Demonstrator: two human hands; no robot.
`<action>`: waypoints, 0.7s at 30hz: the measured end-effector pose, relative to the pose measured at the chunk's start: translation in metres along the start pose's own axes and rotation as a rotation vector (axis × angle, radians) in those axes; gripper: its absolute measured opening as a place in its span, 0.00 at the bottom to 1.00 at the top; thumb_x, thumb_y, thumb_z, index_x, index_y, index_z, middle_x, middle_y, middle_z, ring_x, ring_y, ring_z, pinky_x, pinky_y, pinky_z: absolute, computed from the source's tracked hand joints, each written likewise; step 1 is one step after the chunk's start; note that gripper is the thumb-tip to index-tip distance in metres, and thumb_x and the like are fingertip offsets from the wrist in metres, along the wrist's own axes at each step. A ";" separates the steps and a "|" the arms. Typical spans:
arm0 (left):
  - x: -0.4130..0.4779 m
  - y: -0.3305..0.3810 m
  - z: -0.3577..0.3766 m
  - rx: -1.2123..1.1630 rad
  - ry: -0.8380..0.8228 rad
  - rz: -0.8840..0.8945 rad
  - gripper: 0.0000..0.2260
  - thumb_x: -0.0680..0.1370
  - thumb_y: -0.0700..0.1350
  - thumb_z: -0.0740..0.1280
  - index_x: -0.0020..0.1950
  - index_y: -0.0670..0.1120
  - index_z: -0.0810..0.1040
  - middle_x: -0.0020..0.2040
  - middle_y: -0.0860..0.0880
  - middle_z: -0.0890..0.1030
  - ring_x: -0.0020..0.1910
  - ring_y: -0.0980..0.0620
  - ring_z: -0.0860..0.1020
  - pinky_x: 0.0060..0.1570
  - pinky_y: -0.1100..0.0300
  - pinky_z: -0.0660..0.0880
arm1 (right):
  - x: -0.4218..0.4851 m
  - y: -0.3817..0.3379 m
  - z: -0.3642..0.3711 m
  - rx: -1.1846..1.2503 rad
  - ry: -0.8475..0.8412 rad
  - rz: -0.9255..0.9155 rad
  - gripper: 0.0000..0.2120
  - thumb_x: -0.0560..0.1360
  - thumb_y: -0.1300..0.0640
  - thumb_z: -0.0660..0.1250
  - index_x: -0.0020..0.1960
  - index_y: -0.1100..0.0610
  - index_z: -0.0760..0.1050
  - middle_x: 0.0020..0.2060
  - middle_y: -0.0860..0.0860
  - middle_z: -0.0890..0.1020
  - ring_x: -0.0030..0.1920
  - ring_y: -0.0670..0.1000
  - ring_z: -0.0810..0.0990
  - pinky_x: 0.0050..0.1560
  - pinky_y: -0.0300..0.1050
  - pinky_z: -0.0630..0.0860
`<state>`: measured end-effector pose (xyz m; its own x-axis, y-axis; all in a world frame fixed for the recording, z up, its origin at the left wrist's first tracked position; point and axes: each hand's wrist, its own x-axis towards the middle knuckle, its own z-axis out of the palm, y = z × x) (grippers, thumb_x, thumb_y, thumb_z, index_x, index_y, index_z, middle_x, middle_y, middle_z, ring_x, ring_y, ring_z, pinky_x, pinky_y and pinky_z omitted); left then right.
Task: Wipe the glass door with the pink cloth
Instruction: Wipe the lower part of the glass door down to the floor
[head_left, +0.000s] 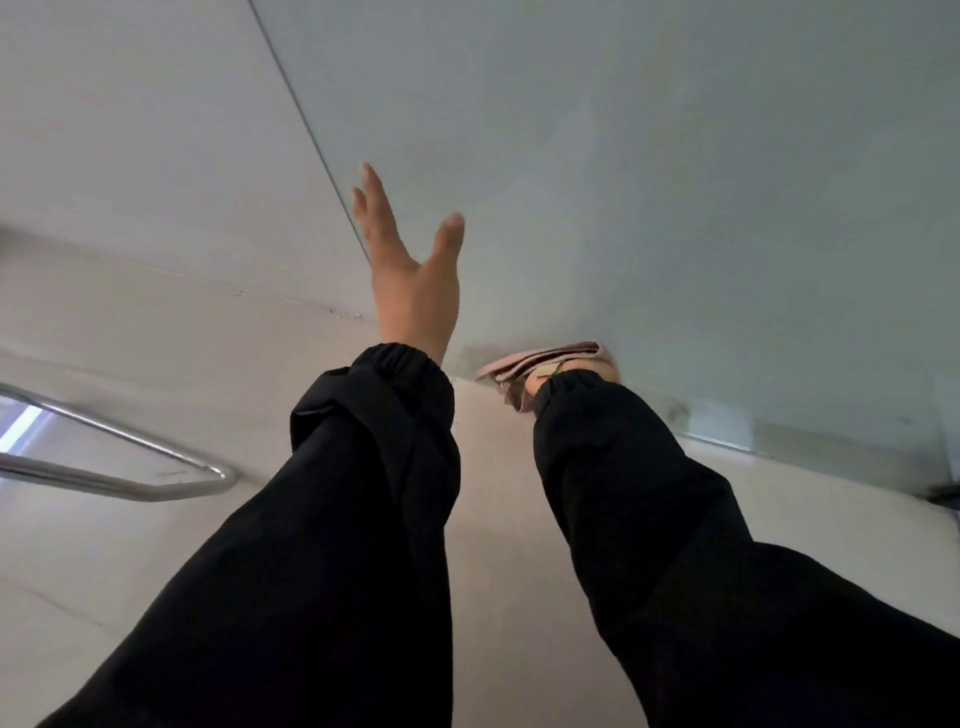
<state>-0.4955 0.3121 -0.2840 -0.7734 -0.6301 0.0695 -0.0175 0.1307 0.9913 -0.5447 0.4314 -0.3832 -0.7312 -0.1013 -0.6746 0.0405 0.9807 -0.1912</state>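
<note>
Left hand (410, 270) spread wide, fingers straight, palm laid on or just off the glass door (649, 182) near its left edge, holding nothing. Right hand (582, 370) mostly hidden behind its black sleeve (623, 467) and the pink cloth (540, 361); apparently pressing the folded cloth flat to the glass, grip impossible to confirm. Cloth low on the pane, just right of the left wrist, near the bottom edge as seen. Wiping judged under way, with the wide stretch of glass above and to the right seemingly left to cover; no clear streaks to show what is done. Metal rail (130, 467) off to the left, well apart.
</note>
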 end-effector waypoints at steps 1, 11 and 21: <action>-0.003 -0.008 -0.001 -0.062 0.059 -0.089 0.33 0.79 0.47 0.65 0.79 0.58 0.51 0.79 0.57 0.51 0.74 0.59 0.57 0.70 0.59 0.57 | -0.005 0.000 -0.003 -0.013 0.002 0.019 0.31 0.70 0.28 0.59 0.63 0.48 0.73 0.63 0.52 0.75 0.65 0.57 0.73 0.70 0.57 0.64; -0.079 -0.116 0.007 -0.363 0.153 -0.865 0.16 0.83 0.36 0.50 0.65 0.45 0.72 0.64 0.46 0.76 0.63 0.48 0.74 0.56 0.57 0.70 | -0.026 0.018 -0.002 0.253 -0.119 -0.083 0.30 0.81 0.43 0.49 0.77 0.59 0.57 0.75 0.56 0.63 0.73 0.55 0.64 0.66 0.49 0.66; -0.105 -0.134 0.047 -0.334 0.115 -0.978 0.12 0.82 0.36 0.56 0.57 0.44 0.77 0.51 0.45 0.80 0.51 0.49 0.77 0.56 0.54 0.75 | -0.030 0.041 -0.004 1.717 -0.311 0.119 0.28 0.71 0.60 0.56 0.67 0.73 0.63 0.76 0.58 0.61 0.75 0.57 0.61 0.73 0.51 0.59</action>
<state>-0.4416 0.3965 -0.4294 -0.4508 -0.4185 -0.7884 -0.4147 -0.6839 0.6002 -0.5238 0.4755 -0.3676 -0.5326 -0.2755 -0.8003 0.8419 -0.2691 -0.4677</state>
